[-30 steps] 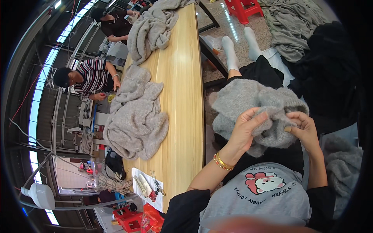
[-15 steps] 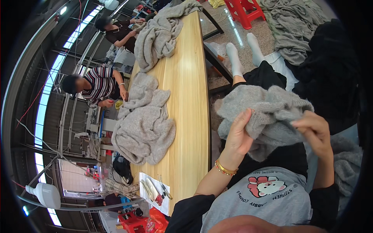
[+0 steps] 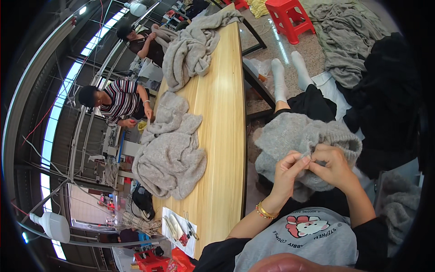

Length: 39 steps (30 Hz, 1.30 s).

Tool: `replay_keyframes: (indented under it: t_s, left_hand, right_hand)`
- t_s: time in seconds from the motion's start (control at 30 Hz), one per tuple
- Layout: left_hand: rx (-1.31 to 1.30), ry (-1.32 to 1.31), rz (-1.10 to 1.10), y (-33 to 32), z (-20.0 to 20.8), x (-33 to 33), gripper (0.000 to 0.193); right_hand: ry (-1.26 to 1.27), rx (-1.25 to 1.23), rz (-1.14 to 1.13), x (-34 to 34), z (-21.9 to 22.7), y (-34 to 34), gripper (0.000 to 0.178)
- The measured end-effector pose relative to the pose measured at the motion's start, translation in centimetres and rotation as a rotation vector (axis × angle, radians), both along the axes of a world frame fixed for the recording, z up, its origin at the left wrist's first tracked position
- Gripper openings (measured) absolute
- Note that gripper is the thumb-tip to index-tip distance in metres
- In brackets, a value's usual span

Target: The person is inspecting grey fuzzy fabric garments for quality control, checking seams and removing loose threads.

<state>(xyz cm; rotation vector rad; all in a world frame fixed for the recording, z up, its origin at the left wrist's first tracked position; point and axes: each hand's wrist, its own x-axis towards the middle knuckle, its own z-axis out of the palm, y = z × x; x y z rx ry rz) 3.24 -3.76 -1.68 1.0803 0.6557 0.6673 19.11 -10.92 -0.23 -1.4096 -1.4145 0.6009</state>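
A fuzzy grey knitted garment (image 3: 285,136) lies bunched over my lap, with a ribbed opening showing at its right side. My left hand (image 3: 290,172) pinches the knit near its middle, thumb and forefinger pressed together. Right beside it, my right hand (image 3: 331,165) is closed on the same spot, its fingertips meeting those of the left. Whether something small, such as a thread, sits between the fingertips is too small to tell.
Left of me runs a wooden table (image 3: 222,122) with piled grey knitwear (image 3: 172,154) and a white sheet holding small tools (image 3: 181,229). Two people work across it. A red stool (image 3: 290,20) stands ahead; more knits (image 3: 344,50) and black cloth (image 3: 385,99) lie at right.
My right hand has moved left and now meets my left hand at the knit. The garment has turned, so its ribbed opening shows. The view has shifted slightly.
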Motion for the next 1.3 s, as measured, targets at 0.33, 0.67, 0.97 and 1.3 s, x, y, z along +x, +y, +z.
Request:
replay_keyframes:
  t_s: [0.33,0.67,0.97,1.3]
  left_hand:
    - [-0.345,-0.065,-0.017,1.0,0.1,0.1,0.009]
    - [-0.299,-0.089,0.065,1.5,-0.3,1.4,0.008]
    - [-0.272,-0.104,0.02,1.1,0.9,2.1,0.011]
    - [-0.401,-0.236,0.082,1.3,1.5,1.4,0.016]
  right_hand:
    - [0.184,-0.032,0.092,-0.5,-2.0,1.1,0.012]
    - [0.113,-0.059,0.132,1.3,0.9,-0.7,0.022]
    - [-0.021,-0.115,-0.179,3.6,0.5,-4.4,0.031]
    - [0.181,-0.138,-0.248,6.2,-0.8,-5.5,0.021]
